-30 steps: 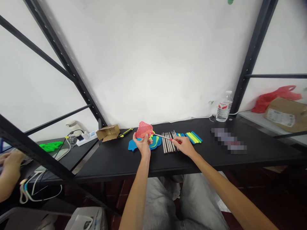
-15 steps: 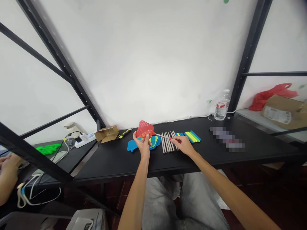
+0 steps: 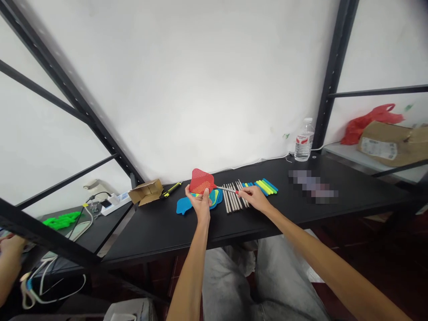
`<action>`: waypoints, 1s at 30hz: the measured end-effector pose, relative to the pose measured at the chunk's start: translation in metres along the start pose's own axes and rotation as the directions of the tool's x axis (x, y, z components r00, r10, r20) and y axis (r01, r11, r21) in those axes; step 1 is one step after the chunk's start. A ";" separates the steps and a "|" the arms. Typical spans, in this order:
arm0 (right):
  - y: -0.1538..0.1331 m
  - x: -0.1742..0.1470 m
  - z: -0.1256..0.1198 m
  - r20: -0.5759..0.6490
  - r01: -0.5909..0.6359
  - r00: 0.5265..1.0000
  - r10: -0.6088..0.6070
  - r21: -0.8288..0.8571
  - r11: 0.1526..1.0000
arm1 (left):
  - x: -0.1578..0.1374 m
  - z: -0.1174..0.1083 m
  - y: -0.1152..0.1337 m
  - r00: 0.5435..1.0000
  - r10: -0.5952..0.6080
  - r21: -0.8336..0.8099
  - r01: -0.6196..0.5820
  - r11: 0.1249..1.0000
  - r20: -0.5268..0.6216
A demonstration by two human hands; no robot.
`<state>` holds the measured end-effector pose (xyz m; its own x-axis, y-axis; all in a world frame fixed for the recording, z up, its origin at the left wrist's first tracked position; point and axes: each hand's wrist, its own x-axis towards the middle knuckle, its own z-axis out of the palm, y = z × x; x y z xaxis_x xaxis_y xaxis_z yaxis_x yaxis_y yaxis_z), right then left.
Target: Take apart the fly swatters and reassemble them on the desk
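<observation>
A red fly swatter (image 3: 201, 180) is held above the black table, its perforated head tilted to the upper left. My left hand (image 3: 202, 205) grips the lower edge of that head, thumb on the front. A thin metal rod runs from the head to a red grip, and my right hand (image 3: 254, 197) is closed on this grip end. Beneath my left hand lie blue and yellow swatter heads (image 3: 183, 205), partly covered. Between my hands a row of metal rods (image 3: 231, 201) rests on the table. Blue and yellow handle tubes (image 3: 265, 187) lie just beyond my right hand.
An opened cardboard box (image 3: 146, 191) and a yellow-black cutter (image 3: 172, 189) sit at the left. A water bottle (image 3: 303, 140) stands at the back right, behind a blurred-out item (image 3: 312, 183). Black shelf posts (image 3: 334, 76) flank the table. Another person's arm (image 3: 11, 263) shows at far left.
The view has shifted slightly, so the surroundings sit a little differently. Both hands keep their hold on the red fly swatter, with hardly any movement.
</observation>
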<state>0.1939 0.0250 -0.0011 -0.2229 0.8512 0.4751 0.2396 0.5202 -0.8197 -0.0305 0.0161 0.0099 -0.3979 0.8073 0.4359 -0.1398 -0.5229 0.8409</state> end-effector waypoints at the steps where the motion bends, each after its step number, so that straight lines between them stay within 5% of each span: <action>1: 0.000 0.000 0.000 0.009 -0.005 1.000 0.005 0.011 1.000 | 0.000 0.001 0.000 1.000 0.003 -0.003 -0.003 1.000 0.006; 16: 0.005 0.002 -0.001 0.025 -0.041 0.999 0.039 0.057 0.998 | 0.000 0.003 -0.006 0.998 0.034 0.040 -0.036 0.999 0.047; 30: 0.010 0.001 0.006 -0.182 0.039 0.981 -0.068 -0.159 0.987 | 0.008 -0.009 -0.014 0.939 0.019 -0.004 -0.022 1.000 -0.345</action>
<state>0.1903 0.0305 -0.0108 -0.0629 0.8121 0.5801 0.3779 0.5573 -0.7393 -0.0398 0.0275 -0.0017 -0.6886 0.6533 0.3146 -0.1343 -0.5413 0.8301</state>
